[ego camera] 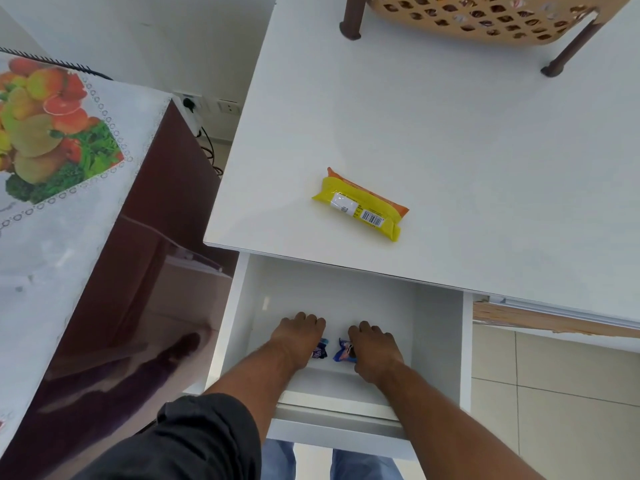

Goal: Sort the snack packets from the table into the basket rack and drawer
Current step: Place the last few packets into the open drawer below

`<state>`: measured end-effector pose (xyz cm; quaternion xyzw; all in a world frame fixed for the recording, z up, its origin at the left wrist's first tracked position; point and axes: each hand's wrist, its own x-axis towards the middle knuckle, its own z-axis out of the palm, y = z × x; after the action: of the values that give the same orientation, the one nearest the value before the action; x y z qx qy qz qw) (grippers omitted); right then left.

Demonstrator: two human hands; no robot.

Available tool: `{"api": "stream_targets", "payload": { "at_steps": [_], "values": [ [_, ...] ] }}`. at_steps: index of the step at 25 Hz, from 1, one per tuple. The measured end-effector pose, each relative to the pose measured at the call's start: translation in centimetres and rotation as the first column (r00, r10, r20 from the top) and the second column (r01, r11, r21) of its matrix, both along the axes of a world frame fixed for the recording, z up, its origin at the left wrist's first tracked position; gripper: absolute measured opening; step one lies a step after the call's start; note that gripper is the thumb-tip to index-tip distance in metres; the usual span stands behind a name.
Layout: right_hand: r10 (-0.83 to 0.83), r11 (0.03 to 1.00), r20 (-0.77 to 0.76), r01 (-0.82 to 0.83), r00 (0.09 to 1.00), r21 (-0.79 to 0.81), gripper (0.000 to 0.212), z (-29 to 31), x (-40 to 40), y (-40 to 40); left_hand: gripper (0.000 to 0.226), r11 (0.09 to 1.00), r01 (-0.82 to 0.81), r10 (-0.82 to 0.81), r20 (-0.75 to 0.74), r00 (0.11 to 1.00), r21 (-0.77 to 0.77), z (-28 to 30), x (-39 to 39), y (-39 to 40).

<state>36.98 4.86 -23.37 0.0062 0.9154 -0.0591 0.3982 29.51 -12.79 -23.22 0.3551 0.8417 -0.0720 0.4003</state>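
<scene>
two small snack packets lie down inside the open drawer [242,341], one under each of the hands. the left packet [320,351], dark blue with a purple patch, shows only at its right end from beneath the left hand [299,337]; the right packet [343,351], blue with a pink patch, pokes out from under the right hand [372,348]. the two packets sit close together but apart, near the drawer's middle. both hands are palm down with fingers curled over their packets, knuckles up; whether the fingertips pinch the wrappers or just rest on them i cannot tell, since the backs of the hands hide the grip.

the drawer is white inside and pulled out toward the person, under the front edge of the white desk [450,150]. on the desk, well back from the drawer, a third packet, the yellow packet [360,204], lies flat on a slant, with an orange side, a white label and a barcode facing up. at the far edge of the desk stands the basket rack [485,19], a tan basket with a grid of holes on dark brown legs; bits of wrappers show through the holes.

left of the desk is a dark reddish cabinet [138,271] topped with a cloth [52,150] printed with fruit and vegetables. a wall socket [188,102] with black cables sits behind it. a dark sleeve [194,441] covers the left upper arm, and pale floor tiles [554,393] show at the right.
</scene>
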Motion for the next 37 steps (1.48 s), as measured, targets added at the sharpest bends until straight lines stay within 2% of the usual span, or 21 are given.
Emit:
{"api": "stream_targets", "payload": {
  "at_steps": [4,7,8,10,13,15,18,20,22,24,26,28,31,34,37],
  "values": [
    [-0.016,1.0,0.003,0.016,1.0,-0.019,0.05,0.3,0.1,0.1,0.07,1.0,0.007,-0.007,-0.023,1.0,0.004,0.5,0.2,-0.1],
    [-0.108,0.986,-0.016,0.105,0.994,-0.132,0.053,1.3,0.3,0.4,0.058,0.997,0.015,-0.011,-0.051,0.999,0.078,2.1,0.0,-0.1],
    [-0.159,0.973,-0.057,0.147,0.986,-0.18,0.053,1.9,0.2,0.5,0.051,0.99,0.025,-0.016,-0.065,0.998,0.142,3.0,-0.2,0.1],
    [-0.259,0.944,-0.248,0.19,0.934,-0.271,0.043,3.9,0.0,0.8,0.035,0.948,0.027,-0.004,-0.072,0.997,0.317,5.2,-0.4,0.5],
    [-0.315,0.937,-0.608,0.135,0.729,-0.323,0.026,8.7,-0.1,1.8,0.027,0.765,0.028,0.059,-0.114,0.992,0.643,9.1,-0.2,0.7],
    [-0.276,0.95,-0.76,0.046,0.588,-0.309,0.018,12.3,0.1,2.6,0.027,0.616,0.093,0.085,-0.184,0.979,0.783,11.6,0.4,0.9],
    [-0.22,0.963,-0.882,-0.049,0.416,-0.264,0.012,16.9,-0.3,3.8,0.019,0.42,0.17,0.179,-0.265,0.948,0.892,15.3,-0.3,1.8],
    [-0.214,0.969,-0.92,-0.045,0.33,-0.242,0.012,19.2,-1.8,5.3,0.023,0.343,0.197,0.272,-0.297,0.915,0.919,17.8,-2.4,3.1],
    [-0.245,0.969,-0.921,0.089,0.302,-0.229,0.019,20.3,-4.3,7.6,0.042,0.394,0.166,0.393,-0.328,0.859,0.904,19.7,-5.6,4.5],
    [-0.316,0.929,-0.887,0.299,0.338,-0.217,0.032,20.4,-7.3,10.2,0.067,0.545,0.086,0.447,-0.376,0.812,0.834,20.8,-8.8,5.6],
    [-0.411,0.87,-0.821,0.439,0.396,-0.223,0.045,19.7,-9.8,12.3,0.08,0.69,0.044,0.392,-0.423,0.817,0.722,21.0,-11.1,6.3],
    [-0.452,0.848,-0.756,0.491,0.474,-0.199,0.054,18.8,-11.4,14.0,0.082,0.784,0.037,0.307,-0.438,0.845,0.619,20.3,-12.6,6.6],
    [-0.491,0.832,-0.671,0.528,0.557,-0.17,0.061,17.4,-12.3,15.6,0.074,0.837,0.062,0.224,-0.443,0.868,0.544,19.1,-13.8,6.6],
    [-0.482,0.826,-0.658,0.55,0.579,-0.122,0.065,16.3,-12.1,15.7,0.058,0.827,0.088,0.211,-0.452,0.867,0.555,18.0,-14.4,6.3],
    [-0.461,0.829,-0.679,0.551,0.572,-0.098,0.068,15.7,-11.9,15.2,0.045,0.805,0.182,0.19,-0.535,0.823,0.565,17.6,-14.4,6.0]
  ]
}}
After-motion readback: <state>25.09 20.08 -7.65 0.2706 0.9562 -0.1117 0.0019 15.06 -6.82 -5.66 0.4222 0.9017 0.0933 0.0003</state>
